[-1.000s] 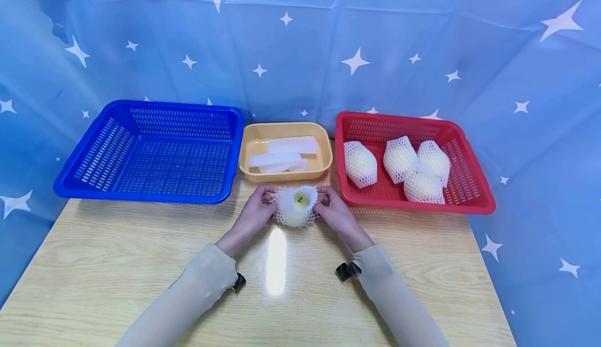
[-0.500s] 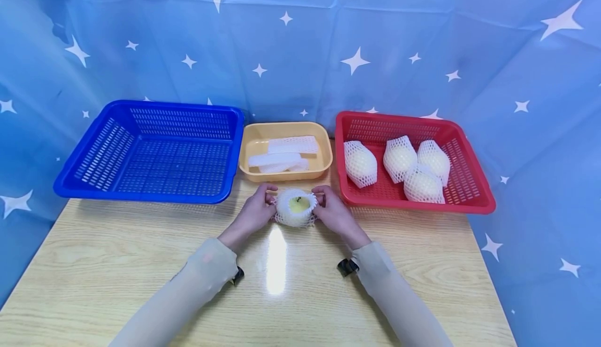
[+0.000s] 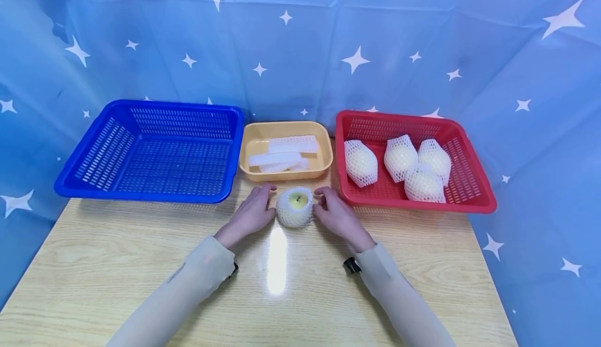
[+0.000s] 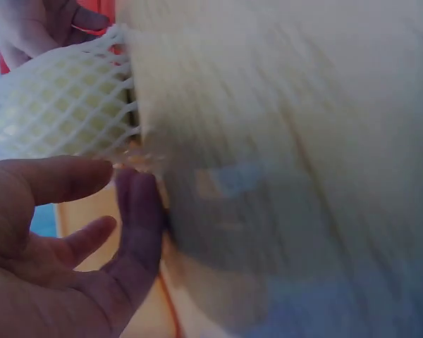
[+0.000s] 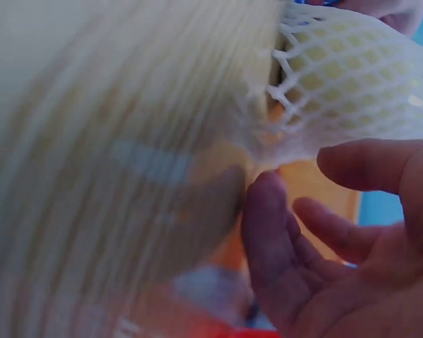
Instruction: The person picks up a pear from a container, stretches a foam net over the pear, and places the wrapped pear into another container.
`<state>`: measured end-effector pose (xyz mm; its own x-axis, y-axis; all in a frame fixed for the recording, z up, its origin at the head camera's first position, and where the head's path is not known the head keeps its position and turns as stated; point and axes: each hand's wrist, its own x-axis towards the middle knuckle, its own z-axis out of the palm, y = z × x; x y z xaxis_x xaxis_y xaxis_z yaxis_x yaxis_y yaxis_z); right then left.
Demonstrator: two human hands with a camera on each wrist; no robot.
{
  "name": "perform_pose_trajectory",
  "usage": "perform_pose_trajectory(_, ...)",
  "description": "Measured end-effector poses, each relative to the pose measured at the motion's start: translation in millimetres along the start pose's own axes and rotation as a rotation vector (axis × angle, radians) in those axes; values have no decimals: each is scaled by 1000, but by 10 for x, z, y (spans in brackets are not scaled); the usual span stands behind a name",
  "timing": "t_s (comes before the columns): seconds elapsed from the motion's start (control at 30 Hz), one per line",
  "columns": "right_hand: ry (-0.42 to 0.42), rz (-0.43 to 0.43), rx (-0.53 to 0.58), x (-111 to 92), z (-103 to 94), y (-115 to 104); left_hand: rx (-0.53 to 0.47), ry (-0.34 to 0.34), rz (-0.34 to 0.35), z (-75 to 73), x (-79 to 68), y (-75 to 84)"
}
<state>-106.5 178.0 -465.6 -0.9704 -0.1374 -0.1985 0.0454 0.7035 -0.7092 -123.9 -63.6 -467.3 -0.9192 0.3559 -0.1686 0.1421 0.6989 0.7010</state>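
Note:
A pale yellow-green fruit [image 3: 298,199] with a short dark stem stands on the table, wrapped in a white foam net sleeve [image 3: 294,218]. The sleeve's top is spread, so the stem end shows. My left hand [image 3: 251,211] is just left of the fruit, its thumb and fingers apart with nothing between them. On the other side my right hand [image 3: 335,214] has its thumb close by the net, fingers loosely bent and holding nothing. Both wrist views show the sleeve's netting [image 4: 70,98] and netting [image 5: 352,77] beyond relaxed fingertips.
Behind the fruit sits a yellow tray [image 3: 286,178] with several flat foam sleeves [image 3: 293,144]. A blue basket [image 3: 145,196] stands at the left. The red basket [image 3: 418,207] at the right holds several net-wrapped fruits [image 3: 360,163]. A blue star-patterned cloth [image 3: 300,39] hangs behind.
Both hands held the sleeve's edges at the fruit's sides; the netting has come down snug around it. My fingers have since let go, the left hand drawing slightly away to the left.

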Motion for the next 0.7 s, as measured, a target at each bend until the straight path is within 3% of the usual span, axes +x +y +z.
perform_pose_trajectory(0.1,-1,-57,-30,-84,-57,-5,-29,-31,22,-60,-66,25)
perform_pose_trajectory(0.37,-106,-228,98,-187,-104,17,-170,-76,233,-86,-75,60)
perform_pose_trajectory(0.53,-112,-268,86,-142,-37,0,-200,-87,283,1,-38,90)
perform_pose_trajectory(0.7,-102,-284,14,-106,6,7,-208,-86,291,53,-16,75)
